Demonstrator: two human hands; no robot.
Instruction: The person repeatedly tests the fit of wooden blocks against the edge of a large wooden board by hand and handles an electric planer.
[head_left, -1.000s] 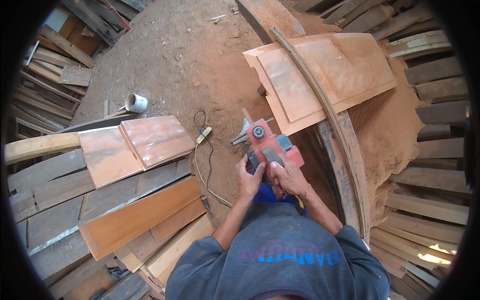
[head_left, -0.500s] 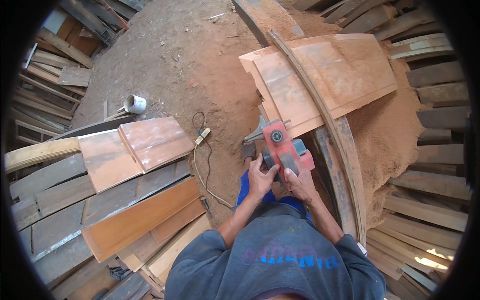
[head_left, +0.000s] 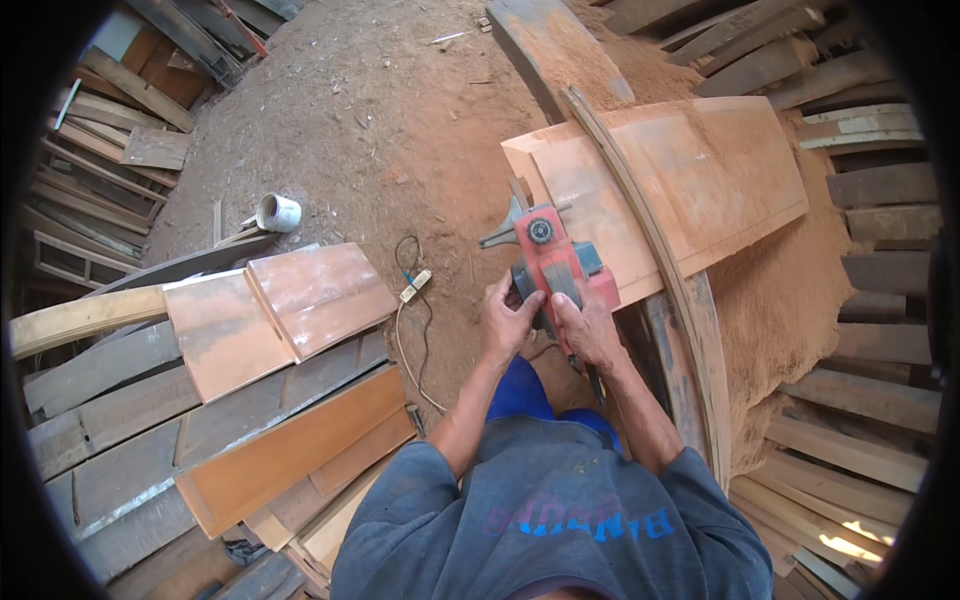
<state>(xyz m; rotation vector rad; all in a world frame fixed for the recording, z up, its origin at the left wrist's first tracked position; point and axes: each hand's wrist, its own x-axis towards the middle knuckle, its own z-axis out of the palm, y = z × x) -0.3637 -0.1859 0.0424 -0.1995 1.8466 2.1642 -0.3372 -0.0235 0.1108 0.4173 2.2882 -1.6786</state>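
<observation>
Both hands hold a red electric hand planer, which has a round dark knob at its far end and a grey metal guide jutting out to the left. My right hand is wrapped around its rear handle, thumb on top. Closed against the planer's left side is my left hand, some of its fingers hidden under the body. The planer is at the near left end of a wide reddish wooden panel; whether its sole touches the wood cannot be made out. A long thin curved wooden strip lies across the panel.
A thick beam runs beneath the panel, and sawdust is heaped to the right. On the left, panels lie on stacked boards. A power connector with cord and a white bucket are on the dirt floor. Timber lines the right.
My hands have moved the planer forward, away from my body, and slightly left. Its cord now shows below my right hand. The whole view has shifted a little.
</observation>
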